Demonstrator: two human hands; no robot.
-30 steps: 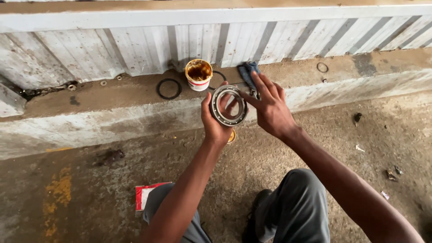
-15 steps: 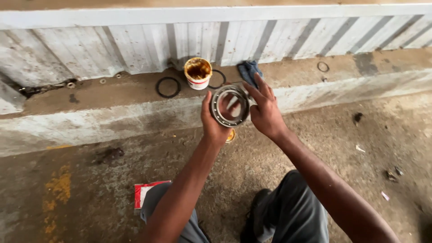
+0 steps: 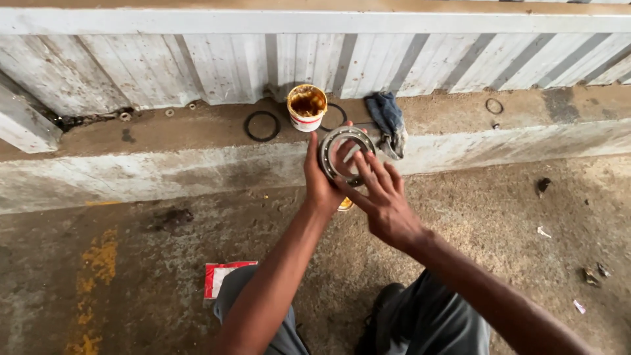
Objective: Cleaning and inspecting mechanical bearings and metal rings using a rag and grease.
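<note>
A round metal bearing ring, dull silver with a darker greasy band inside its rim, sits upright in the left hand, whose palm cups it from behind while the thumb and fingers curl around its edge in a firm grip. It is held in the air just in front of a concrete ledge, below a small tub. The right hand lies over the ring's lower right side with its fingers spread and loosely extended, their tips resting on the face of the ring rather than closing around it. Just behind, on the ledge, stands the small white plastic tub with a red band, filled with thick brown-amber grease smeared up its rim. To its left lies a thin black rubber ring, flat on the gritty surface, and another dark ring peeks out partly behind the tub. A crumpled blue-grey rag droops over the ledge's edge to the right, and farther along sits a small thin ring. Behind it all rises a corrugated metal wall, whitewashed and streaked. The floor is rough, stained concrete with yellow blotches, and a red and white packet lies near the person's knee.
</note>
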